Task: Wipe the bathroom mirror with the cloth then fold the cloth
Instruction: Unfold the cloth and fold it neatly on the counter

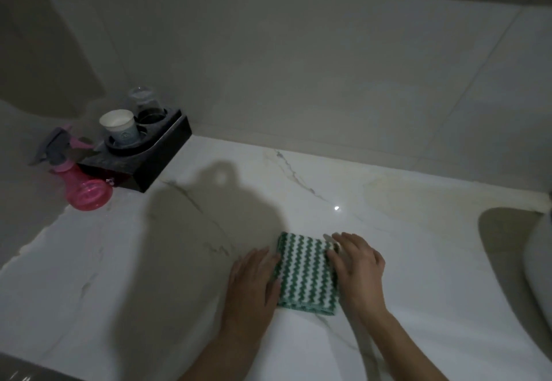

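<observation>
Pressing both flat, open hands, left (254, 282) and right (357, 267), you seemingly pin the folded green-and-white zigzag cloth (304, 274) near the white marble counter's (418, 261) front edge.

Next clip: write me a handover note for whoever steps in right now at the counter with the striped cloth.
Left hand: flat, palm down, on the left edge of the cloth.
Right hand: flat on its right edge, no closed grip.
Cloth: green-and-white, folded into a compact rectangle on the marble counter.
Done: the fold looks complete or nearly so.
Left: press flat, let go. The mirror wiping cannot be checked from this view.
</observation>
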`<move>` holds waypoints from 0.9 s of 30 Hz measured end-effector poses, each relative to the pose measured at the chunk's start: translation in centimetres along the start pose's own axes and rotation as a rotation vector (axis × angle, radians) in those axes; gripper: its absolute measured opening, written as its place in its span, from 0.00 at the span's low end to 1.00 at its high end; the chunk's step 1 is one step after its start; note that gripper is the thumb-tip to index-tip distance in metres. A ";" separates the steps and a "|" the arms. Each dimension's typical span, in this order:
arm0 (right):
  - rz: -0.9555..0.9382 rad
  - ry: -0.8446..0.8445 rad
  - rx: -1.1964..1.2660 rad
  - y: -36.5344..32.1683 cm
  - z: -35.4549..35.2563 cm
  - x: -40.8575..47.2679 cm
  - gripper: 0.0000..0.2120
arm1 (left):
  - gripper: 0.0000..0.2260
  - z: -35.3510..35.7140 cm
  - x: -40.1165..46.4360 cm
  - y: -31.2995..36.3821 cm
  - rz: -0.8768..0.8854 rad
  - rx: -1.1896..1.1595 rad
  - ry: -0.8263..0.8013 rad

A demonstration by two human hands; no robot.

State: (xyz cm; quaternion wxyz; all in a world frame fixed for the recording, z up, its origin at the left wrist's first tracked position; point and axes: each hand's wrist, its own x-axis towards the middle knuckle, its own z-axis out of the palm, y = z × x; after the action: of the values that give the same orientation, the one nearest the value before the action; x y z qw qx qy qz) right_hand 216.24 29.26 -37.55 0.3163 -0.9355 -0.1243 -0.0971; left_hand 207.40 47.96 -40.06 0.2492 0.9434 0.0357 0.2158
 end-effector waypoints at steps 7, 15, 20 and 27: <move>-0.263 -0.280 -0.285 0.8 1.5 -5.6 0.27 | 0.23 1.2 0.6 1.0 0.240 0.209 -0.321; -0.304 -0.250 -0.411 2.3 1.3 -6.7 0.28 | 0.28 1.1 -0.3 0.0 0.131 0.326 -0.438; -0.296 -0.219 -0.399 1.8 1.0 -5.4 0.28 | 0.26 0.3 1.5 1.7 0.192 0.320 -0.338; -0.224 -0.240 -0.422 1.8 2.1 -3.5 0.27 | 0.24 2.2 3.5 1.4 0.244 0.369 -0.352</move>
State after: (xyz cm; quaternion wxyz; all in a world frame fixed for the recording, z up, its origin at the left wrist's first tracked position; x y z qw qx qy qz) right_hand 213.67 28.59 -41.07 0.0847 -0.9660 -0.2404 -0.0436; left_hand 211.41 46.33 -39.75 0.0478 0.9931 -0.0835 0.0672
